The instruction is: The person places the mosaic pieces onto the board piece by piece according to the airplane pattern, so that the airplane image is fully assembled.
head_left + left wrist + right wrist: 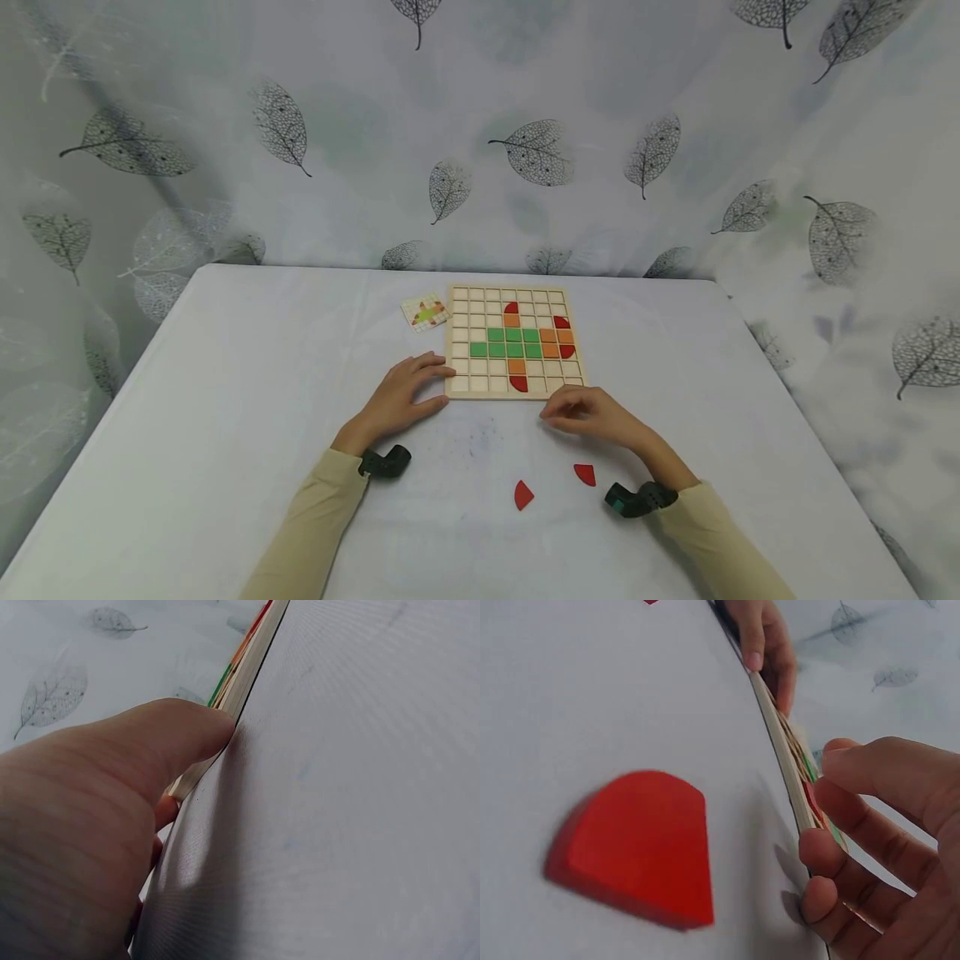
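A wooden grid board point(461, 383) lies on the table with green and orange squares and several red quarter-round pieces in its cells. My left hand point(400, 398) rests at the board's left side, fingers extended along the edge; in the left wrist view the thumb point(180, 731) touches the board's edge. My right hand point(596, 415) hovers by the board's near right edge with its fingers loosely bent. No piece shows between thumb and fingers in the right wrist view. Two loose red quarter-round pieces lie below, one red piece point(585, 474) near the right wrist and another red piece point(523, 495) further left.
A small pattern card point(425, 312) with a coloured grid picture lies beside the board's upper left corner. White cloth covers the table point(247, 375). Behind it hangs a leaf-printed curtain point(360, 117). A dark camera is strapped to each wrist.
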{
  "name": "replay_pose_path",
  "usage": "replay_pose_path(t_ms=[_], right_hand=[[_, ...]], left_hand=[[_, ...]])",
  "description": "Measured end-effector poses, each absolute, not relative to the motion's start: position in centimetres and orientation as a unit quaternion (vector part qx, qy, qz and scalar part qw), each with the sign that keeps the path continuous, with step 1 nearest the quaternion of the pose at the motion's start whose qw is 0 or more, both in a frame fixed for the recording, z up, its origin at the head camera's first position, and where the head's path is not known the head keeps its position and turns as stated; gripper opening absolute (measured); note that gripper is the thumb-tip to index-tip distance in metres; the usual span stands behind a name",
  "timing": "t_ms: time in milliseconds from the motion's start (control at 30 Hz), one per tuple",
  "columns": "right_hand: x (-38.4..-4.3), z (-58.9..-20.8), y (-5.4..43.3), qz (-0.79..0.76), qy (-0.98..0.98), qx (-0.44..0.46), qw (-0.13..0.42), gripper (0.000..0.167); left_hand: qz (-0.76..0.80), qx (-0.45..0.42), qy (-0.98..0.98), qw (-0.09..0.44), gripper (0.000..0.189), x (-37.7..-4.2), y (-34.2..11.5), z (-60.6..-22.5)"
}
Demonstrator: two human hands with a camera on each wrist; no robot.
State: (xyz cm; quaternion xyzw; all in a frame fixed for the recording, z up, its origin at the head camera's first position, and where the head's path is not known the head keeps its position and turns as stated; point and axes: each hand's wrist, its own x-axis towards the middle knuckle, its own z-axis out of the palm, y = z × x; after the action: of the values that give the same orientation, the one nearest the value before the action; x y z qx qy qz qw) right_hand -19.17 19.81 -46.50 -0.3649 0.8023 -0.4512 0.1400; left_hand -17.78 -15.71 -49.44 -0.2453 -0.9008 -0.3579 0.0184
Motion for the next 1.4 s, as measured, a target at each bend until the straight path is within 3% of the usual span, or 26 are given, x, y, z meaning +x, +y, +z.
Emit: replay_pose_path(t_ms=[333,767,1400], right_hand=[[-18.8,-45.9,22.6,-0.423,0.785,-0.385,0.237,0.014],[-17.8,-45.6,24.3,-0.394,0.72,-0.483,0.305,0.031],[-17.4,-46.8,23.4,-0.418,0.723,-0.496,0.239,0.021]], left_hand=[[-0.356,-0.242,-0.903,0.018,0.041,-17.8,-15.7,-49.4],[-0.353,-0.243,-0.904,0.013,0.041,-17.8,-15.6,-49.2],[-0.357,-0.238,-0.903,0.016,0.041,-17.6,-15.5,-49.1]])
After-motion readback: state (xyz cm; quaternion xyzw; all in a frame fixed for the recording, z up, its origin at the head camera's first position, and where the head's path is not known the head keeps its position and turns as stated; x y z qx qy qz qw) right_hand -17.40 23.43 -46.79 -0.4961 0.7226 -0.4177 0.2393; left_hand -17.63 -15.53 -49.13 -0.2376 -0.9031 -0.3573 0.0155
